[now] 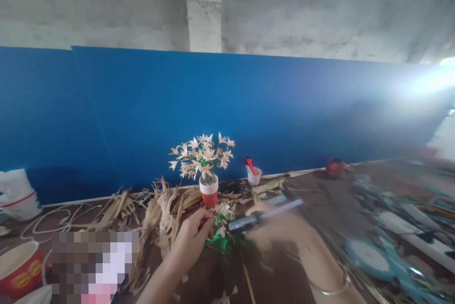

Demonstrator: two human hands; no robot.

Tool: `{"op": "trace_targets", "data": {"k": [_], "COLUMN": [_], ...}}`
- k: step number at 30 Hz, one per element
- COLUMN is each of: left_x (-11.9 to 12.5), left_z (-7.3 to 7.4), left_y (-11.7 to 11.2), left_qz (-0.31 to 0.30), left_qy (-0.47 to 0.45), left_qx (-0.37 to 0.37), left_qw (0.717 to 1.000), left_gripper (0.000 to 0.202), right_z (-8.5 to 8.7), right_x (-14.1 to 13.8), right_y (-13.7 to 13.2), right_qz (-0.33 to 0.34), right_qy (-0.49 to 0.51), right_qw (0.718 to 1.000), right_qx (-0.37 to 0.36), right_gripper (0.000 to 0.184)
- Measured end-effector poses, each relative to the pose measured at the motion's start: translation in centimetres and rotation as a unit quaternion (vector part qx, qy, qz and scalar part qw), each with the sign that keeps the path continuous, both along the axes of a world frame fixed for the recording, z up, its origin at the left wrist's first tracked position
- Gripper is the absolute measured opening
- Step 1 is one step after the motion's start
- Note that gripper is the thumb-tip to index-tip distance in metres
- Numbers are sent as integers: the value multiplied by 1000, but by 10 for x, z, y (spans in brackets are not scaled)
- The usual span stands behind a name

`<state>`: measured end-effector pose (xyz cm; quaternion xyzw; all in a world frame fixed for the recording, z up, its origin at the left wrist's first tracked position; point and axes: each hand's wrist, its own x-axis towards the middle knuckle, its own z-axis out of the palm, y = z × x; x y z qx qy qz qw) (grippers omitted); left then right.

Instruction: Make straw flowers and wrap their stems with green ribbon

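Two bare hands work over green leaves and a loose pale blossom on a brown bench, just in front of a potted bouquet. The left hand comes in from the near edge, its fingers bent and drawn close together at the left side of the leaves; whether they pinch a stem cannot be told. The right hand, blurred and with a bangle at the wrist, has its fingers closed around a dark tool, which points left over the leaves; its exact kind is too blurred to name.

Behind the hands, toward the bench's back edge, pale flowers on green stems stand upright in a pot, white at the rim and orange-red below. Dry husks spread to the left of it, and more lie to its right. A small white cup holding a red-handled item stands near the back edge, with a blurred red object farther right.

At the left end are a white container, a white cable and, toward the near left corner, a red bowl. Toward the near right corner lies a light-blue spool, amid blurred clutter. A blue panel runs along the back edge, below a grey wall.
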<state>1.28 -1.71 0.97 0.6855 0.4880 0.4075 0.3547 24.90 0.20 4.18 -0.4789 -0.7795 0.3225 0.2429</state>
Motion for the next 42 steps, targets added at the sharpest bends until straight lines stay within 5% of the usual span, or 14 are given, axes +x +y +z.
{"op": "trace_targets", "data": {"k": [2,4,6,9,16,21,24,28,30,36,42], "left_x": [0,0,0,0,-1,-2,-2,-5,-6,-7,-4], "left_z": [-1,-3,-4,-4,-1,-3,-2,3,5,4,1], "left_y": [1,1,1,2,3,3,4,5,5,6,8], "left_qz": [-9,-20,-16,4,17,14,15,30,31,31,130], "left_qy": [12,20,26,25,-1,-17,-48,-86,-103,-201,-305], "left_qx": [16,27,32,29,0,4,0,4,7,-21,-57], "left_qw": [1000,999,999,999,1000,1000,999,996,994,979,942], "left_gripper": [26,24,25,28,29,30,29,25,23,26,35], "right_z": [-7,-10,-11,-20,-63,-61,-50,-44,-49,-55,-27], "right_x": [8,16,27,46,66,55,27,-34,-64,-96,-74], "right_y": [8,19,29,34,9,5,7,4,1,13,25], "right_qz": [21,-43,-197,-269,-286,-317,-274,-53,27,-49,-61], "right_qy": [97,90,-44,-172,-297,-324,-304,-174,-106,-53,124], "right_qw": [995,993,973,941,911,890,909,976,987,996,990], "right_qx": [20,58,109,113,21,37,80,121,115,60,19], "right_gripper": [20,26,21,30,23,35,35,24,23,5,26]}}
